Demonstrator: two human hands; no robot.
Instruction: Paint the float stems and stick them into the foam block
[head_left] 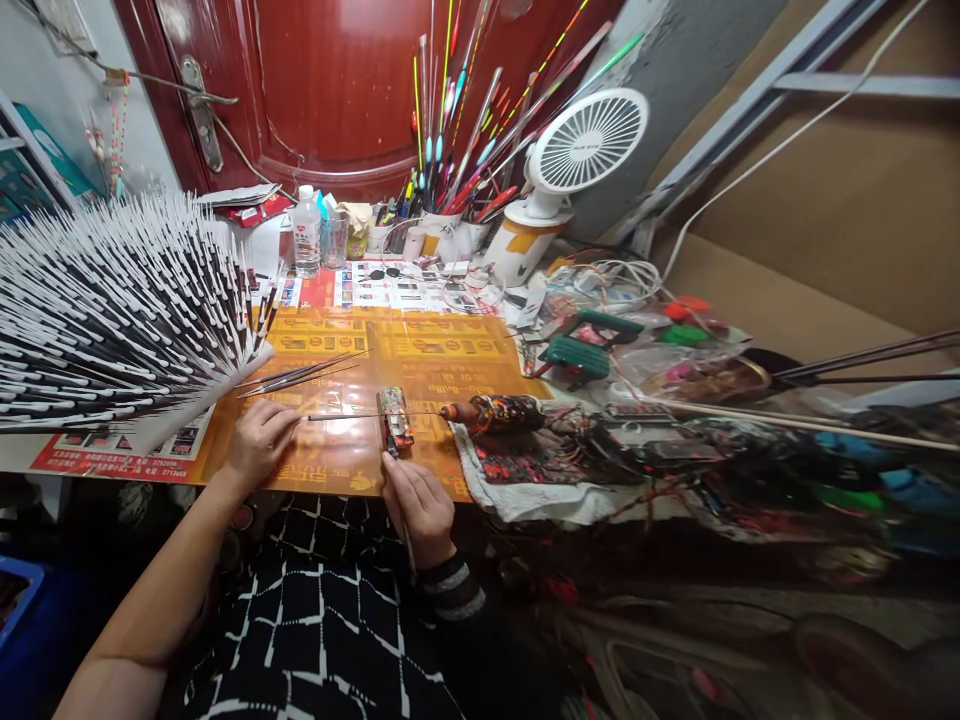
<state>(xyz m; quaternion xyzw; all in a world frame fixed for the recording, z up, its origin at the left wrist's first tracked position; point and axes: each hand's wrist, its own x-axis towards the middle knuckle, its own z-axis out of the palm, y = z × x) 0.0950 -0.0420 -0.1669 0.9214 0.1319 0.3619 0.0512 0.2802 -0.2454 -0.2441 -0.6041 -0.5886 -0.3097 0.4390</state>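
Observation:
Pinched in my left hand [262, 440] is the left end of a thin dark rod [341, 416], which lies level above the orange mat [330, 350]. The rod's right end meets the brown tip of a paint-spattered rotary tool [499, 412]. A small paint-spattered block [395, 420] stands under the rod's middle. My right hand [421, 508] is closed around a slim brush-like tool [407, 540], its tip at the block's near edge. Several thin dark sticks [300, 374] lie on the mat beyond my left hand.
A foam stand [202, 395] full of black-and-white sticks fills the left. At the back are a plastic bottle [307, 235], cups of coloured floats [439, 235] and a white fan [589, 140]. A white cloth [525, 495], green tool [576, 357] and clutter lie right.

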